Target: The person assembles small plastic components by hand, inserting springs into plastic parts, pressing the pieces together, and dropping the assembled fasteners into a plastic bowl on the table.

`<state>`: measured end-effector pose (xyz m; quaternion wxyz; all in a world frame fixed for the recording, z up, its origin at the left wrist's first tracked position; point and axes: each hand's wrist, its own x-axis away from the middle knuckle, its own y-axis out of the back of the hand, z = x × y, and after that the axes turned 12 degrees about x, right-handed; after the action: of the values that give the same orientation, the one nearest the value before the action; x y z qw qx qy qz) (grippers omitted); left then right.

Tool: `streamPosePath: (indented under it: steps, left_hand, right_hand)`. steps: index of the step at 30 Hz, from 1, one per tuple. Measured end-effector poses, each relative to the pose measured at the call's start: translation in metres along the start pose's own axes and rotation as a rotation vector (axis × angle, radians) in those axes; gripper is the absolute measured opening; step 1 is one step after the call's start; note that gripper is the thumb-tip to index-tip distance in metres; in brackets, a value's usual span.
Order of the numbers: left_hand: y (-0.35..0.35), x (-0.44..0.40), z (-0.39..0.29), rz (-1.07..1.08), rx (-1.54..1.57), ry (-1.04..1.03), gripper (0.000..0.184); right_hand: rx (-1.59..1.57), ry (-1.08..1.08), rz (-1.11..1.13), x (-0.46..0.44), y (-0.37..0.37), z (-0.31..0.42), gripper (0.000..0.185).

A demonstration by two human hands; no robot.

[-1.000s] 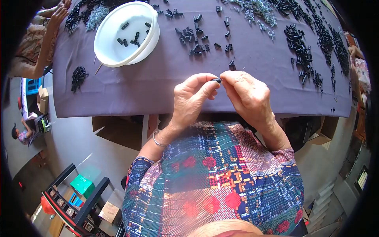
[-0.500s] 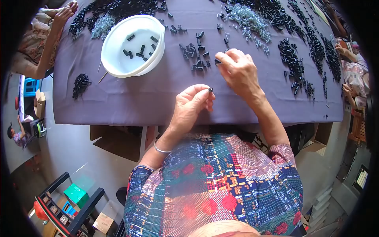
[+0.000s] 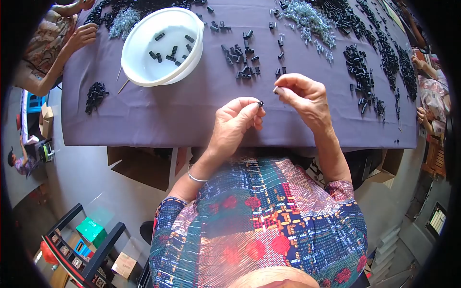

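My left hand (image 3: 235,120) is closed in a pinch, and the end of a small black plastic part (image 3: 260,103) sticks out between thumb and forefinger. To its right, my right hand (image 3: 305,98) hovers over the cloth with thumb and forefinger pressed together on a tiny piece, pale at its tip, too small to name. Just beyond the hands lies a loose group of black plastic parts (image 3: 246,73). A short column of black parts (image 3: 281,43) runs up the cloth beyond my right hand.
A white bowl (image 3: 126,67) with several black parts inside stands at the left. Clear springs or clips (image 3: 309,21) are heaped at the back; black piles (image 3: 360,72) spread along the right. A small black pile (image 3: 96,96) sits at left. Other people's hands (image 3: 84,36) rest at the table sides.
My right hand has drawn back toward me and slightly right, away from the group of black parts, with a small piece in its pinch. My left hand has barely moved.
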<state>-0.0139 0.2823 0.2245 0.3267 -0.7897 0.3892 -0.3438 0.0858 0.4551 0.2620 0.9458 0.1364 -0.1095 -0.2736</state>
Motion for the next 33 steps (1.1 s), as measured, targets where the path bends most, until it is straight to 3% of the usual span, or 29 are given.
streamPosePath:
  steps: [8, 23, 33]
  left_hand:
    - [-0.014, 0.005, 0.001, -0.03, -0.092, -0.032, 0.019]
    - [-0.03, 0.009, 0.002, -0.025, -0.201, -0.086, 0.021]
    - [-0.028, 0.011, 0.005, -0.057, -0.392, -0.21, 0.019]
  right_hand:
    - [-0.204, 0.018, -0.077, 0.035, -0.01, 0.005, 0.015]
    - [0.236, 0.34, -0.301, 0.045, -0.017, 0.01, 0.019]
    - [0.268, 0.309, -0.25, 0.043, -0.02, 0.006, 0.015]
